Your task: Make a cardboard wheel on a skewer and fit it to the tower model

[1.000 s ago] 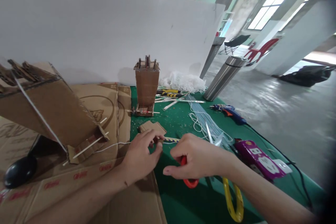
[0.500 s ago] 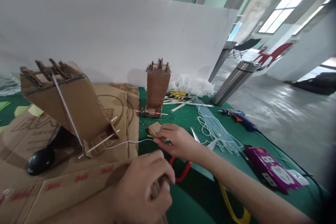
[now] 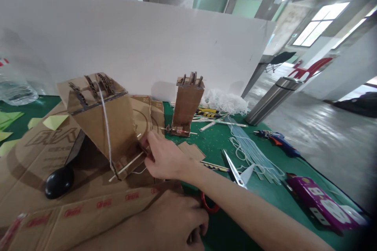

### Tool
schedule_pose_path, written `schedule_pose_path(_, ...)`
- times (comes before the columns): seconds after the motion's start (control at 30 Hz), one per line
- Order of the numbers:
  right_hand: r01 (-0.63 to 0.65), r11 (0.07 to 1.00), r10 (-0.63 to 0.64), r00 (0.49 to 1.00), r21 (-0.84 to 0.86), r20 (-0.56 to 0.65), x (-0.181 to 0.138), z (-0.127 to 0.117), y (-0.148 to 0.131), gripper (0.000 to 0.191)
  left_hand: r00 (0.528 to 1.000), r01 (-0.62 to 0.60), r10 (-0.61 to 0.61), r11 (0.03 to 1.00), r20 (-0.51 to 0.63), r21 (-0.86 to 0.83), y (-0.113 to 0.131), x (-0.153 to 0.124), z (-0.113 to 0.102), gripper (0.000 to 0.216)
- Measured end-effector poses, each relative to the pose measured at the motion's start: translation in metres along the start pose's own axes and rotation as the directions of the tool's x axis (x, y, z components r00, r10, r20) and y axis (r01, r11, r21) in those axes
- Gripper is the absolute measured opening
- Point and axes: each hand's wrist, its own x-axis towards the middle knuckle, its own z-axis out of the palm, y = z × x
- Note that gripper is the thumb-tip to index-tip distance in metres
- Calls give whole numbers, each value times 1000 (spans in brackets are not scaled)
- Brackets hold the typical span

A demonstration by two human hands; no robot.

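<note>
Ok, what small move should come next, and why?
Perhaps bring the left hand up to steady the larger cardboard tower: the right hand is at its lower end, beside the wooden stick, while the left is apart from the tower.

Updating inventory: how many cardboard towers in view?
2: larger tower, right hand at its base; smaller tower farther back, near the white panel.

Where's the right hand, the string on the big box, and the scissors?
Right hand (image 3: 165,159): head view, back of the hand.
String (image 3: 107,131): head view, middle of its long stretch.
Scissors (image 3: 240,180): head view, where the blades meet.
</note>
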Motion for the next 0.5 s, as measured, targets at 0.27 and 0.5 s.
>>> schedule_pose_path(0.27,67,997,-69,996,45,50,-1,9,17,13,999,20,-22,997,-25,-70,-2,-1,2,9)
schedule_pose_path(0.5,95,994,-96,995,52,8,-4,18,22,7,996,92,-90,989,24,-115,4,3,-5,10)
